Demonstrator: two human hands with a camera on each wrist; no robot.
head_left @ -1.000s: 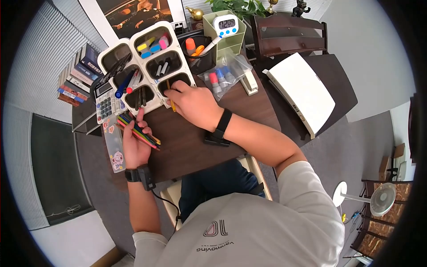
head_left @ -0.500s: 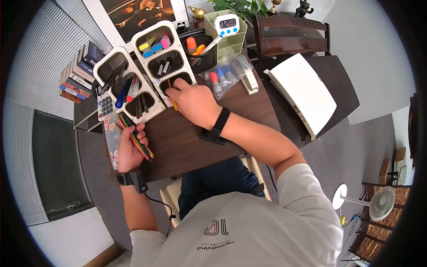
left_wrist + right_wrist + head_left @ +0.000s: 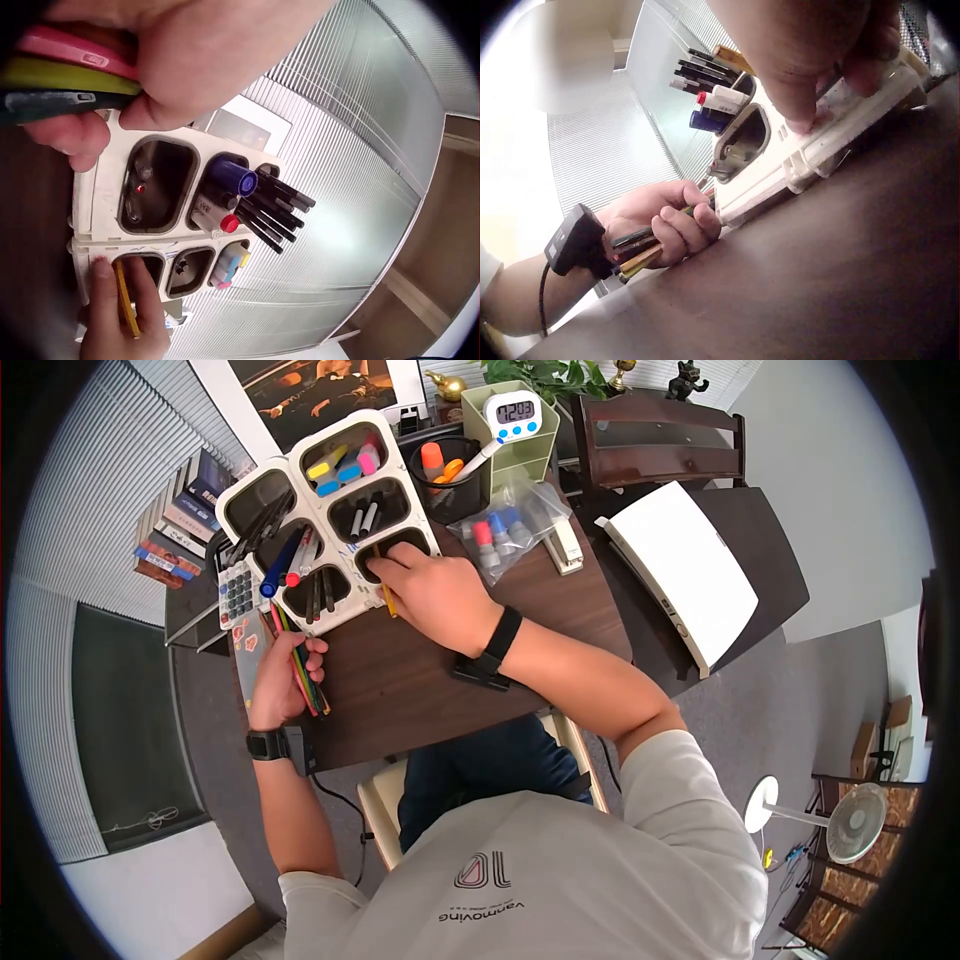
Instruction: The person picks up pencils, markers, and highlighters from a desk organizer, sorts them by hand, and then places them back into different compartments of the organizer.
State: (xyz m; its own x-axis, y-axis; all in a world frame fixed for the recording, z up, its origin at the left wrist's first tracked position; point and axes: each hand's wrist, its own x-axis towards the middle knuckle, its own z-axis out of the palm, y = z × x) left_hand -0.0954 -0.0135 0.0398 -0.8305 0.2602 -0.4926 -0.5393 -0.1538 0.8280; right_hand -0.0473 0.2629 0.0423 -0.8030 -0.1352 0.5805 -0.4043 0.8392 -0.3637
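My left hand (image 3: 277, 685) grips a bundle of coloured pencils (image 3: 303, 672) beside the front left corner of a white desk organizer (image 3: 345, 616). Pink, yellow-green and dark green pencils (image 3: 71, 71) show in the left wrist view. The fingers of my right hand (image 3: 440, 592) dip into the organizer's front right compartment, their tips hidden in the head view. A yellow pencil (image 3: 126, 300) is pinched between thumb and fingers there, slanting across the compartment's rim. Other compartments hold highlighters (image 3: 345, 468), grey-capped pens (image 3: 364, 518), a blue marker (image 3: 284, 560) and dark sticks (image 3: 320, 592).
A calculator (image 3: 237, 597) and a stickered clear case (image 3: 247, 645) lie left of the organizer. Behind and right of it stand a black mesh cup (image 3: 460, 500), a green holder with a timer (image 3: 514, 415), a bag of bottles (image 3: 500, 535) and a white stapler (image 3: 564, 548).
My left hand has moved left with the pencil bundle, which now stands steeper. The organizer's left half swung away from the right half, then came back against it. My right hand stays at its compartment.
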